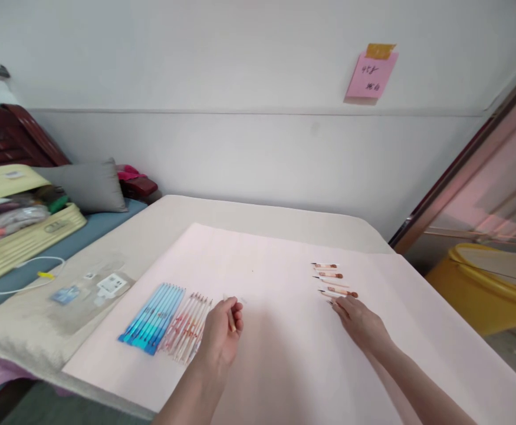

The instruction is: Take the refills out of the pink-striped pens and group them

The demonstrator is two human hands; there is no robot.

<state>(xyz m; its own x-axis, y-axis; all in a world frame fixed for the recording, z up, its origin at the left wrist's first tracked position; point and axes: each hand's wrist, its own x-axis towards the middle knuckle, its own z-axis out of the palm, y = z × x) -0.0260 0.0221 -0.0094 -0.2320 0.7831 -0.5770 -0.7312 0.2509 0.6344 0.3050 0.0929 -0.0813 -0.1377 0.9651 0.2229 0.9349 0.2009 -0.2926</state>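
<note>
My left hand (223, 327) is closed around a slim pale pencil (232, 321), whose tan end pokes out below the curled fingers. A bit of clear film shows by its fingertips. Just to its left lie a row of pale pencils with reddish prints (189, 321) and a row of blue pencils (155, 316), side by side. My right hand (358, 321) bends over the paper at the right, its fingers on another pencil, of which only the dark tip (331, 303) shows. Beyond that hand, several short pencils with dark points and brown ends (331, 275) lie spaced apart in a column.
Pale pink paper (279, 277) covers much of the table (258, 209). Clear plastic packaging (94, 289) lies at the left. Past it are a cream box of bagged items (28, 230) and a grey cushion (85, 186). A yellow bin (483, 289) stands right; a pink note (370, 77) hangs on the wall.
</note>
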